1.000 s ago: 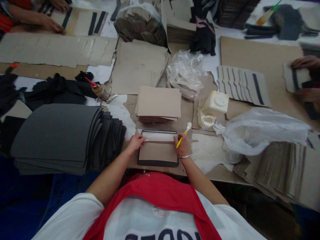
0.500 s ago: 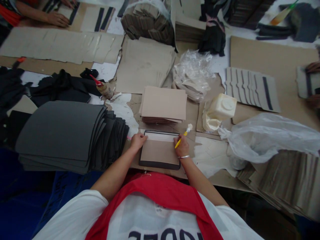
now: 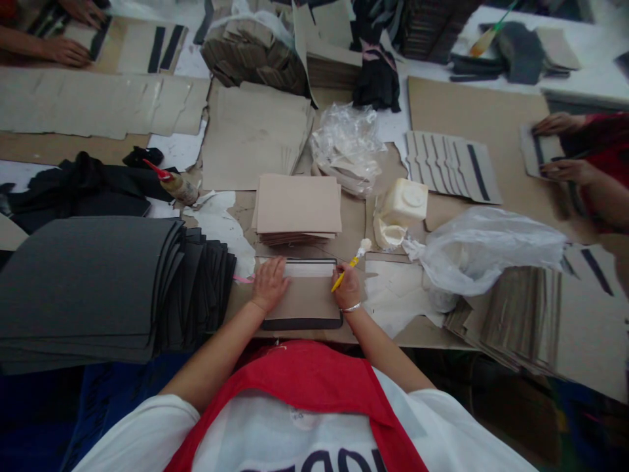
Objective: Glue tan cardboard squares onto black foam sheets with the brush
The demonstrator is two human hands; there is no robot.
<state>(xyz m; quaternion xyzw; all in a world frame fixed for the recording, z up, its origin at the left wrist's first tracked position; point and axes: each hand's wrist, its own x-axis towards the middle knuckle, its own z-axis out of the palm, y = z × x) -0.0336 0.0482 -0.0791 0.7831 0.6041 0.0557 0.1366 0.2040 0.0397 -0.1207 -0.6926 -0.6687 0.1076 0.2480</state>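
A stack of tan boards, a dark-edged panel just in front.
The left hand lies flat (palm down, gripping nothing) before the stack's left end; the right hand clasps a yellow brush before its right.

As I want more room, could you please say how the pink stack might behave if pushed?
The pink stack would probably slide apart, as its edges are uneven and no band shows. Its sheets seem stiff: the top one lies flat.
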